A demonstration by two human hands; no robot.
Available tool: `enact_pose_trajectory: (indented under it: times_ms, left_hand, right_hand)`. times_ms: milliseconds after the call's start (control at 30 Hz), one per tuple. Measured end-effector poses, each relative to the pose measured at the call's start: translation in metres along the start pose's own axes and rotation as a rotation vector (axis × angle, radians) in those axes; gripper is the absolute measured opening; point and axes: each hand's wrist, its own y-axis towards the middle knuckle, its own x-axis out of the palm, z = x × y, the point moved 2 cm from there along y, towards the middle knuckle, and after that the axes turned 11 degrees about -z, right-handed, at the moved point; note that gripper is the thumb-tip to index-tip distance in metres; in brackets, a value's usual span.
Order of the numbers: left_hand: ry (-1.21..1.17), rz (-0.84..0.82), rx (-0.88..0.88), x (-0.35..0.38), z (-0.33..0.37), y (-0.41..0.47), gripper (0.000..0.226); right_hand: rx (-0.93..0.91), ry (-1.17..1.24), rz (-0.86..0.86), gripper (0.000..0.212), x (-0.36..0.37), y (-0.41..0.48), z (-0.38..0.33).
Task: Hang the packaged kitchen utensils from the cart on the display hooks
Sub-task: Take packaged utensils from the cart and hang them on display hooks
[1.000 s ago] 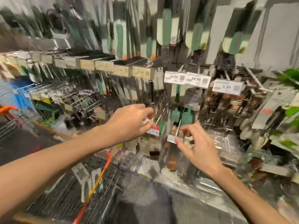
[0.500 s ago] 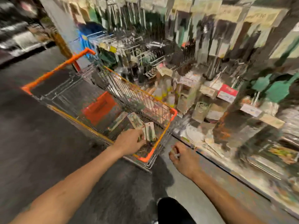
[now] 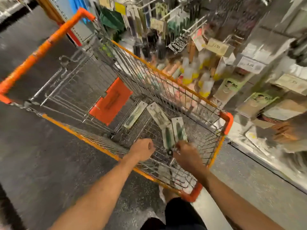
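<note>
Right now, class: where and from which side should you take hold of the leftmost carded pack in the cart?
Probably pinch the leftmost carded pack at its near, lower end, reaching down from above past the cart rim. The thin card lies slanted, far end pointing away, so that end stays free for hooking.

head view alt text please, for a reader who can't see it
Both hands reach into an orange-rimmed wire cart: the right hand grips two packaged utensils, and the left hand is curled beside it. Two more packs lie in the cart. Blurred display hooks with hanging goods stand beyond.
</note>
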Motion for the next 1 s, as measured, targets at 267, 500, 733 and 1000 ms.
enact_pose_trajectory:
  times_ms: [267,500,733,1000]
  left_hand:
    - [-0.002,-0.108,-0.081,-0.029,-0.064,0.144,0.021]
    - [-0.042,-0.047,-0.142,-0.059,-0.133,0.256,0.048]
    - [0.032,0.036,-0.126,-0.059,-0.179,0.315,0.055]
    - [0.027,0.202,-0.101,-0.052,-0.188,0.339,0.050]
  right_hand:
    - [0.263,0.004,-0.155,0.032,0.039,0.133,0.031]
    - [0.311,-0.085,-0.181,0.049,0.063,0.240,0.028]
    - [0.424,0.025,0.032,0.068,0.078,0.316,0.036]
    - [0.459,-0.098,0.026,0.086,0.098,0.358,0.046]
